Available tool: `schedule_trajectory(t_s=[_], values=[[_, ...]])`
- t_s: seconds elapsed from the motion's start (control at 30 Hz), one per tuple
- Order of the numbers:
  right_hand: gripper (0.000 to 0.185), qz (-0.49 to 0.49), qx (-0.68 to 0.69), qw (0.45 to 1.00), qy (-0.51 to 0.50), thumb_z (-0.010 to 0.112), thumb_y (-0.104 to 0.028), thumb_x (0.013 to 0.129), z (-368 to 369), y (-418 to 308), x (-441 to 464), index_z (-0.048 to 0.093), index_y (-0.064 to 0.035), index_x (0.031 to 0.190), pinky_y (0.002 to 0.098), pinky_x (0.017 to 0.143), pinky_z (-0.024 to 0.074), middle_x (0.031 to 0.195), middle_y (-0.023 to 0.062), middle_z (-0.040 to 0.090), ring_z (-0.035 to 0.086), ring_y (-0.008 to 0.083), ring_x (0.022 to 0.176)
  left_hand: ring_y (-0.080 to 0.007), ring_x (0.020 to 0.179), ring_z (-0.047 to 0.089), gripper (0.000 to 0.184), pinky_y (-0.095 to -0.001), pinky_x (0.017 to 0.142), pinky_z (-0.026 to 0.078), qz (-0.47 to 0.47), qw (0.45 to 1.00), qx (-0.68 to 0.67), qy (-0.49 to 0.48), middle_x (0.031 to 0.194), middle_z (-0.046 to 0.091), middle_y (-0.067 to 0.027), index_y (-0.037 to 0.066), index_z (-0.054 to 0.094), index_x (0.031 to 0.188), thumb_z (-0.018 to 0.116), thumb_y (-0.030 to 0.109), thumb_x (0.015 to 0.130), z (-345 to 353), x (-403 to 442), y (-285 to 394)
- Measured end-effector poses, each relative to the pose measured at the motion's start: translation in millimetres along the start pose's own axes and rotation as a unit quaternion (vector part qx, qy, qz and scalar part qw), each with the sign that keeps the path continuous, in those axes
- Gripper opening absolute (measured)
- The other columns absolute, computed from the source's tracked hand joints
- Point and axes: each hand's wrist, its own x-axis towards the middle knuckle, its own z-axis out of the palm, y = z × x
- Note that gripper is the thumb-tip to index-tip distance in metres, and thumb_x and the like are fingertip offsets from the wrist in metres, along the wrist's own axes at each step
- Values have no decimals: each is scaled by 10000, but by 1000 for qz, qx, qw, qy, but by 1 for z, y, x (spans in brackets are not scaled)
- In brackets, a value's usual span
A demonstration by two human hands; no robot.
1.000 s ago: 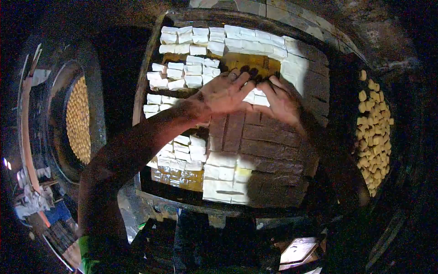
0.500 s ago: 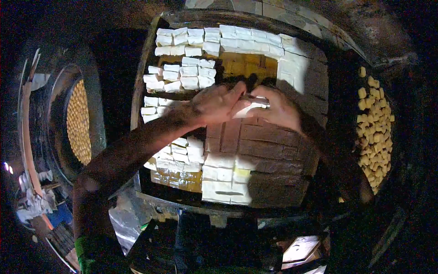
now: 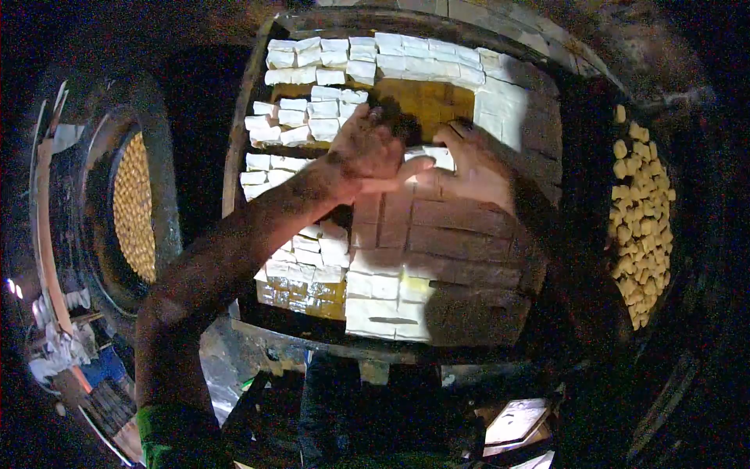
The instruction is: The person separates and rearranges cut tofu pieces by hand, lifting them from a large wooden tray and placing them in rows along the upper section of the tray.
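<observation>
A white block, which looks like tofu (image 3: 442, 159), is held above the tray by my right hand (image 3: 480, 173), its fingers bent around the right end. My left hand (image 3: 367, 156) is at the block's left end, with its fingers curled and partly in shadow. Whether it grips anything is hidden. A thumb lies along the block's near side. Underneath, a wide tray (image 3: 301, 303) carries rows of similar white blocks (image 3: 316, 121), separated on the left and packed tightly on the shadowed right. Yellowish tray surface shows beyond my hands.
On the left stands a round dark pan (image 3: 100, 180) full of small golden pieces (image 3: 133, 207). Yellow cubes (image 3: 644, 227) are heaped to the right of the tray. The tray has a raised dark rim (image 3: 242, 156). Sharp light and shadow cross it.
My left hand has turned and shifted slightly left, its fingers curling upward away from the block. More of the block now shows in my right hand. The view has moved slightly.
</observation>
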Motion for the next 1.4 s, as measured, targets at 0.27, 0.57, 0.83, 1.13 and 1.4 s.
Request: schedule_trajectory(t_s=[0.27,0.57,0.83,1.13,1.4], values=[[617,1,50,999,23,764,-515,781,-3,-17,-10,568,-33,1112,475,830,484,1037,185,620,596,408,996,-362,1134,581,615,-469,1009,433,22,995,-11,94,1169,647,-181,28,616,1210,521,562,921,11,-14,5],[632,2,73,997,2,840,-470,704,-9,-15,-11,571,-28,1067,450,807,470,999,192,629,596,366,942,-406,1137,581,672,-502,995,456,-24,997,-70,-1,1170,630,-233,-21,552,1246,518,570,927,7,-14,9],[600,39,65,996,-56,863,-388,679,-11,-18,-15,519,-78,1061,448,812,454,992,156,592,576,353,943,-391,1170,570,735,-501,1015,437,72,994,-87,-4,1211,602,-253,-29,536,1259,506,620,916,-9,-6,8],[575,-24,24,999,42,891,-337,609,-12,-24,-19,519,-90,971,444,749,432,884,151,574,557,341,878,-438,1130,567,703,-492,965,493,65,989,-131,24,1193,562,-279,5,553,1257,579,603,886,14,-20,7],[605,60,172,982,42,896,-265,619,-5,-28,-21,538,-70,1067,404,797,461,944,143,593,587,290,928,-454,1106,564,721,-493,965,491,60,992,-95,56,1187,547,-285,33,525,1304,596,606,873,11,-26,11]])
